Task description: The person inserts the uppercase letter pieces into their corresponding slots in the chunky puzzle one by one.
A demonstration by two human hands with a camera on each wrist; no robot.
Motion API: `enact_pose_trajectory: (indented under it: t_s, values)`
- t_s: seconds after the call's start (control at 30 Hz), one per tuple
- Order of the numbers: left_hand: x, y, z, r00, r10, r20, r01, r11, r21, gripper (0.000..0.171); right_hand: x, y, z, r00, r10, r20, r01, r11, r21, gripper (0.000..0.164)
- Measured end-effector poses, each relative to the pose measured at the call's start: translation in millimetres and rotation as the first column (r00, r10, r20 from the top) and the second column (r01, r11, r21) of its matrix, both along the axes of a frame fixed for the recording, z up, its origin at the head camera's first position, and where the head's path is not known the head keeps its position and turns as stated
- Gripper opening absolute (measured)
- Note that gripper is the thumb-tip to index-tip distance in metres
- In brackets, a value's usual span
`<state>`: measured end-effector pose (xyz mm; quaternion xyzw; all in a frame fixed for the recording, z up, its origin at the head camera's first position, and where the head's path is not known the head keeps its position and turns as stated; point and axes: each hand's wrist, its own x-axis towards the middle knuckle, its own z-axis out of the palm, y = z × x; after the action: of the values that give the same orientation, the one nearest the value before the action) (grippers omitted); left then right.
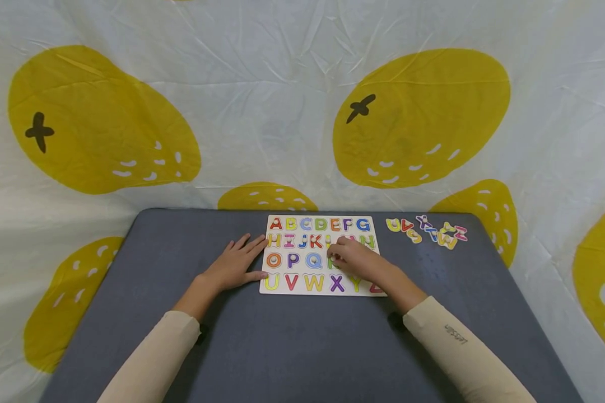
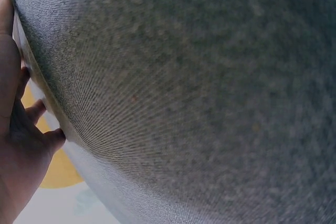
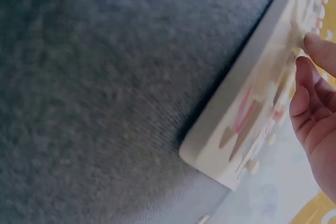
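A white alphabet puzzle board (image 1: 302,270) lies on the table, its upper rows holding colourful letter pieces with knobs. My right hand (image 1: 359,260) is over the third row, thumb and fingertips pinching the knob of a green letter R piece (image 1: 334,262), which the hand partly covers. In the right wrist view the right hand (image 3: 320,114) has its thumb and index finger at a small knob. My left hand (image 1: 234,263), fingers spread, touches the board's left edge. The letter slots U, V, W (image 1: 313,283) and X along the bottom row hold no knobbed pieces.
Several loose letter pieces lie right of the board, among them a yellow U (image 1: 394,225), a red V (image 1: 406,225), a purple X (image 1: 424,221) and a pink Z (image 1: 460,233). A fruit-patterned curtain (image 1: 267,112) hangs behind the dark grey table (image 1: 302,352).
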<state>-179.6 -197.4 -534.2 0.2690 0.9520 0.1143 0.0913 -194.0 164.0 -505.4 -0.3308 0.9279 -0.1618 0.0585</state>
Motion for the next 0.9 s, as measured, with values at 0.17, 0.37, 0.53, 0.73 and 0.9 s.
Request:
enact_pose_trajectory:
  t_s: [0.17,0.37,0.53,0.73,0.9]
  values:
    - [-0.9,0.0,-1.8,1.000,0.000,0.000,0.000,1.000,-0.002,0.094,2.0,14.4,4.7,1.000,-0.019,0.009,0.020,0.999,-0.046,0.017]
    - [-1.6,0.5,-2.7,1.000,0.001,0.007,-0.001,1.000,-0.007,0.094,5.7,47.8,3.2,0.996,-0.045,-0.071,0.039,0.996,-0.084,0.016]
    - [-1.7,1.0,-2.7,1.000,0.004,0.014,-0.004,1.000,-0.014,0.094,9.9,82.1,4.9,0.987,-0.111,-0.116,0.096,0.987,-0.129,0.017]
    - [-1.6,1.3,-2.8,1.000,0.005,0.016,-0.004,1.000,-0.011,0.094,12.2,118.9,5.0,0.975,-0.185,-0.125,0.172,0.979,-0.106,0.020]
    - [-2.2,0.8,-3.6,1.000,0.004,0.016,-0.003,1.000,-0.010,0.094,11.8,143.1,0.7,0.971,-0.193,-0.139,0.183,0.980,-0.083,0.018]
